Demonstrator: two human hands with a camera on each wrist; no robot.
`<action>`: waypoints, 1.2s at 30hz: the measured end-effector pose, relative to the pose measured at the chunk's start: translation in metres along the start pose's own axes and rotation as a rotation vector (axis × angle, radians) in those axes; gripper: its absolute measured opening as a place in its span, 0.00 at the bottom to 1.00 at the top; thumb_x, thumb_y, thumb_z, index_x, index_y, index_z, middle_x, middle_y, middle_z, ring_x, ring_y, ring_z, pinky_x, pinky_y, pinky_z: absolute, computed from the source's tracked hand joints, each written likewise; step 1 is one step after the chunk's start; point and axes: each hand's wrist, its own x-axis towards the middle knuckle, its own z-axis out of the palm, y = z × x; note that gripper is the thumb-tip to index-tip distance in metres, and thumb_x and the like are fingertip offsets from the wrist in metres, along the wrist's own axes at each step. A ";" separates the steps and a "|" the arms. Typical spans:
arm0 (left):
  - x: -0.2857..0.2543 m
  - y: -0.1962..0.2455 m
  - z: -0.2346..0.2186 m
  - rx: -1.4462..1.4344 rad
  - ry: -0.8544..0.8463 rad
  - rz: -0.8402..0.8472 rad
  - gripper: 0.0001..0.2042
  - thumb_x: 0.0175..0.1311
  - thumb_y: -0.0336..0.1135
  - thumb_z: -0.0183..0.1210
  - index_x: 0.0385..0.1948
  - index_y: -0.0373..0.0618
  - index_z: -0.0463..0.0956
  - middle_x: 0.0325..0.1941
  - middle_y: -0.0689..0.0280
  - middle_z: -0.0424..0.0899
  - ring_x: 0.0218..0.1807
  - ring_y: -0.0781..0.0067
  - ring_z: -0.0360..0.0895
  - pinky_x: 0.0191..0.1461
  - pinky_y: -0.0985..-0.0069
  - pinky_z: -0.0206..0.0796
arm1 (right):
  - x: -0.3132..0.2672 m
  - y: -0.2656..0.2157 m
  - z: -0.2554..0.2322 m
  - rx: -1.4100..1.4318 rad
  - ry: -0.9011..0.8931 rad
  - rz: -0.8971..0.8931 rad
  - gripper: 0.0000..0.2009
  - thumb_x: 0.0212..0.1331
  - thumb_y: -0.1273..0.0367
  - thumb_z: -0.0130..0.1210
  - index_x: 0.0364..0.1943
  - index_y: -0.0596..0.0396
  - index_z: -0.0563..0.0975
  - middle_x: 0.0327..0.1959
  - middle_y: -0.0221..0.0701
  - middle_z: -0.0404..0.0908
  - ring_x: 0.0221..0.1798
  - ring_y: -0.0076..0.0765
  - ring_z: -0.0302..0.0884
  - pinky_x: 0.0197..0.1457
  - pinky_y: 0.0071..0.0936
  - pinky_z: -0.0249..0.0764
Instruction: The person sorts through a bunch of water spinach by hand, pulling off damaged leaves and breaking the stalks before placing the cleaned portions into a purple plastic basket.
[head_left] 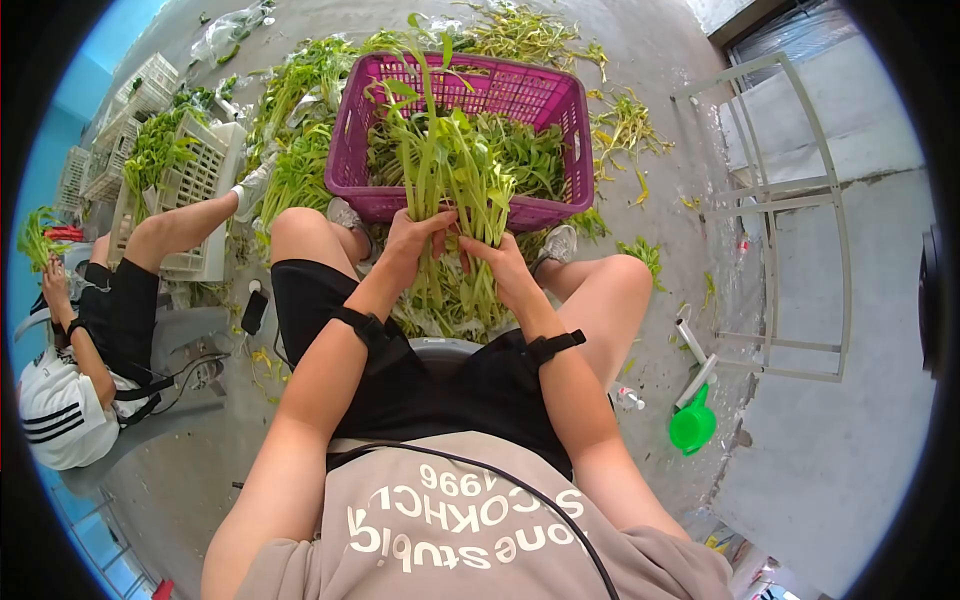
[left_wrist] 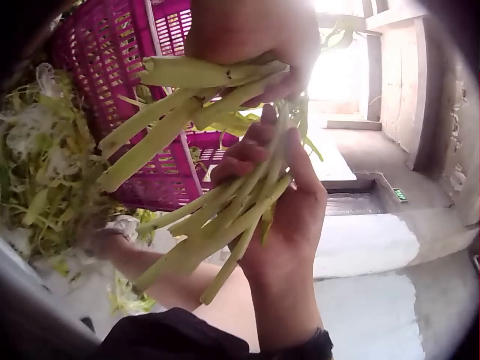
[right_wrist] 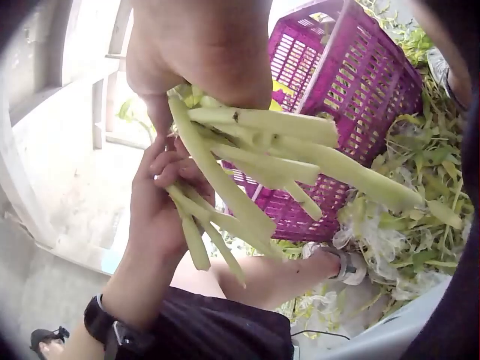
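Observation:
My left hand [head_left: 412, 245] grips a bunch of leafy green vegetable stalks [head_left: 424, 150], leaves up and cut ends down. Close beside it, my right hand [head_left: 500, 268] holds a second bunch [head_left: 482, 190] the same way. The left wrist view shows pale cut stems [left_wrist: 154, 139] jutting below my left hand and thinner stems [left_wrist: 225, 214] between the right hand's thumb and fingers. In the right wrist view, thick stems [right_wrist: 300, 154] stick out under my right hand. Just beyond both hands stands a purple plastic crate [head_left: 582, 110] with leafy greens [head_left: 525, 150] inside.
Piles of greens [head_left: 300, 170] lie left of the crate, and trimmings [head_left: 455, 310] lie between my legs. Another person [head_left: 80, 390] sits at left by white crates [head_left: 200, 170]. At right are a metal frame [head_left: 840, 230] and a green scoop [head_left: 692, 425] on the floor.

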 end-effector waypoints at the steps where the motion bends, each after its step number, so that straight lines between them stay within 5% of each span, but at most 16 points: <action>1: -0.001 0.001 -0.001 -0.024 0.019 0.036 0.12 0.62 0.37 0.69 0.39 0.39 0.81 0.20 0.68 0.78 0.17 0.78 0.70 0.24 0.77 0.61 | -0.002 -0.002 0.002 -0.001 0.000 0.003 0.13 0.62 0.73 0.63 0.50 0.61 0.80 0.38 0.31 0.83 0.31 0.28 0.77 0.33 0.28 0.73; 3: 0.000 0.003 -0.002 -0.052 0.041 0.072 0.11 0.62 0.35 0.68 0.39 0.39 0.81 0.19 0.68 0.77 0.16 0.78 0.70 0.23 0.78 0.61 | -0.005 -0.009 0.004 0.100 0.151 0.114 0.12 0.62 0.73 0.63 0.49 0.60 0.80 0.39 0.31 0.84 0.34 0.29 0.80 0.36 0.28 0.76; 12: 0.000 0.011 -0.007 -0.198 0.084 0.101 0.08 0.67 0.34 0.65 0.41 0.43 0.78 0.19 0.71 0.73 0.16 0.78 0.69 0.24 0.78 0.63 | -0.001 -0.005 -0.005 0.031 0.074 0.027 0.12 0.57 0.73 0.67 0.45 0.60 0.81 0.40 0.33 0.85 0.42 0.30 0.82 0.46 0.31 0.77; 36: 0.005 0.007 -0.010 -0.005 0.068 0.144 0.10 0.58 0.29 0.70 0.38 0.45 0.77 0.41 0.64 0.86 0.21 0.79 0.75 0.26 0.79 0.66 | -0.001 -0.002 -0.007 -0.080 0.097 0.007 0.15 0.52 0.76 0.70 0.44 0.60 0.81 0.39 0.30 0.84 0.40 0.27 0.81 0.46 0.28 0.76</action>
